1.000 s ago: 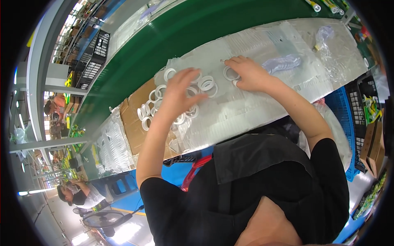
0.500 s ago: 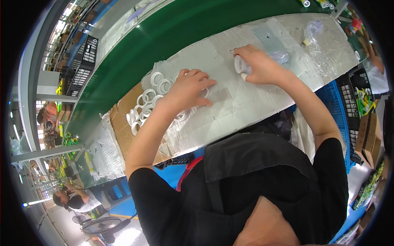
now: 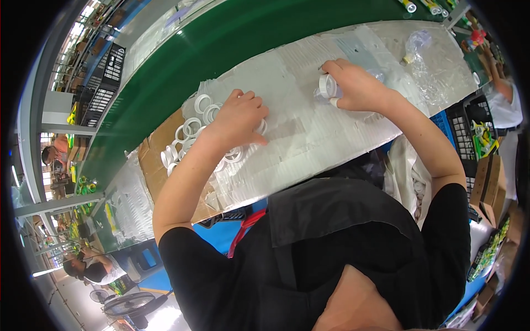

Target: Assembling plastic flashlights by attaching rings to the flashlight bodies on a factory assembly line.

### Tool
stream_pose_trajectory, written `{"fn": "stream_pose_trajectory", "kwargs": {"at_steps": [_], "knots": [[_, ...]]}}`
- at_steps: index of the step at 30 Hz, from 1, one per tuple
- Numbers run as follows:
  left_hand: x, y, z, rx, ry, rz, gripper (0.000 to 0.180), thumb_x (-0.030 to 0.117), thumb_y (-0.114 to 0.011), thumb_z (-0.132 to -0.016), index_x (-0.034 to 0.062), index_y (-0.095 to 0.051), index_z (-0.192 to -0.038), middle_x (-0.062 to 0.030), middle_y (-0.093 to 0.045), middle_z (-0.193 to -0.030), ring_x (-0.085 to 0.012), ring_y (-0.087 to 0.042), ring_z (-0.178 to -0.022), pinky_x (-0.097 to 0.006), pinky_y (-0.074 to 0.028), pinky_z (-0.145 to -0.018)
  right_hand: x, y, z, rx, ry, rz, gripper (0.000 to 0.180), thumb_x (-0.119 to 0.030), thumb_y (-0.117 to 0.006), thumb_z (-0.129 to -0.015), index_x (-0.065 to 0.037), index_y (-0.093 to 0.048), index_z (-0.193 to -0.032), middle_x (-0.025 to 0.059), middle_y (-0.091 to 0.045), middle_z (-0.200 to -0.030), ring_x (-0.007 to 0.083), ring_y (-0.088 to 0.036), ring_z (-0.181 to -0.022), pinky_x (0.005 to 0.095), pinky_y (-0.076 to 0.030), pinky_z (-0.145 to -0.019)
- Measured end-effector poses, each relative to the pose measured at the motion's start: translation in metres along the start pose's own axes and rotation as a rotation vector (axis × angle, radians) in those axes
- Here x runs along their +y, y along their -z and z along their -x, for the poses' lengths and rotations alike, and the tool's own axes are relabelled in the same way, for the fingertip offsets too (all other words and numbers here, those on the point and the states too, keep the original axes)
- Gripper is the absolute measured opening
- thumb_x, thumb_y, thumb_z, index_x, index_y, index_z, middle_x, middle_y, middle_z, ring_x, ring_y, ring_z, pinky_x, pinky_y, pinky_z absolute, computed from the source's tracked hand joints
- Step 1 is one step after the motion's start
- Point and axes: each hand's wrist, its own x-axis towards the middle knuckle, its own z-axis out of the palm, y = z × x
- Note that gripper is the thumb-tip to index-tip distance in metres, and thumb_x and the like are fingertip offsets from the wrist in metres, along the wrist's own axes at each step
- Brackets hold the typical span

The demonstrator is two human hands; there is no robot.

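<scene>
Thumb and fingers of my right hand (image 3: 358, 87) are closed around a white plastic ring (image 3: 327, 86) above the sheet-covered bench. Clear plastic shows beside this ring and behind the hand; I cannot tell whether it is joined to the ring. At the left, my left hand (image 3: 240, 117) is over a loose pile of white rings (image 3: 192, 127), palm down, with its thumb spread from the curved fingers. One ring lies partly hidden between that thumb and the fingertips. More rings are under the palm and wrist.
A crumpled clear plastic bag (image 3: 418, 47) lies at the bench's far right. Brown cardboard (image 3: 156, 160) is under the pile's left side. Beyond the bench runs a green surface (image 3: 232, 41). Black crates (image 3: 105, 77) and a fan (image 3: 130, 304) stand left; co-workers are at both sides.
My left hand has drawn slightly left and its fingers are less stretched. The right hand still grips its white ring, now turned a little. The whole view has shifted slightly.
</scene>
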Motion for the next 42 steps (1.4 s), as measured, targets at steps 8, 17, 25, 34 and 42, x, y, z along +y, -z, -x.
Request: {"fn": "stream_pose_trajectory", "kwargs": {"at_steps": [8, 17, 25, 34, 42], "knots": [[-0.004, -0.003, 0.007, -0.039, 0.013, 0.024, 0.043, 0.03, -0.084, -0.058, 0.0089, -0.065, -0.091, -0.005, -0.06, -0.087, -0.0248, -0.053, -0.096, -0.038, -0.037, -0.094, 0.001, -0.007, -0.007, -0.11, 0.143, 0.028, 0.052, -0.003, -0.069, -0.062, -0.002, -0.06, -0.113, 0.0147, -0.059, -0.109, 0.0334, -0.053, -0.108, 0.0404, -0.047, -0.092], [0.0, -0.006, 0.012, 0.303, 0.084, 0.404, 0.043, 0.027, -0.08, -0.07, 0.0167, -0.068, -0.11, -0.0052, -0.063, -0.092, -0.0261, -0.057, -0.097, -0.039, -0.041, -0.093, 0.009, -0.008, -0.001, 0.172, 0.013, -0.146, 0.05, -0.014, -0.074, -0.07, 0.0, -0.057, -0.116, 0.0122, -0.058, -0.108, 0.0273, -0.059, -0.097, 0.0357, -0.048, -0.082], [0.004, -0.019, -0.021, 0.29, -0.006, 0.365, 0.042, 0.028, -0.08, -0.075, 0.0164, -0.068, -0.114, -0.0062, -0.062, -0.096, -0.024, -0.059, -0.086, -0.036, -0.047, -0.078, 0.008, -0.019, 0.033, 0.339, -0.279, -0.335, 0.055, -0.019, -0.078, -0.075, -0.004, -0.058, -0.124, 0.0052, -0.06, -0.101, 0.0156, -0.057, -0.092, 0.0278, -0.044, -0.076], [0.039, -0.021, -0.086, 0.388, 0.201, 1.106, 0.038, 0.023, -0.082, -0.076, 0.0057, -0.063, -0.105, -0.0056, -0.064, -0.103, -0.0192, -0.061, -0.096, -0.031, -0.05, -0.083, 0.017, -0.017, 0.065, 0.469, -0.388, -0.339, 0.058, -0.017, -0.077, -0.075, -0.001, -0.056, -0.127, 0.005, -0.064, -0.108, 0.0136, -0.058, -0.094, 0.0264, -0.042, -0.077], [0.042, -0.033, -0.092, 0.441, 0.214, 0.868, 0.033, 0.022, -0.081, -0.077, 0.0048, -0.062, -0.099, -0.0069, -0.065, -0.114, -0.0185, -0.062, -0.097, -0.032, -0.05, -0.086, 0.015, -0.017, 0.074, 0.534, -0.44, -0.378, 0.058, -0.018, -0.078, -0.076, -0.001, -0.054, -0.126, 0.0058, -0.065, -0.11, 0.0138, -0.06, -0.098, 0.0269, -0.042, -0.077]]}}
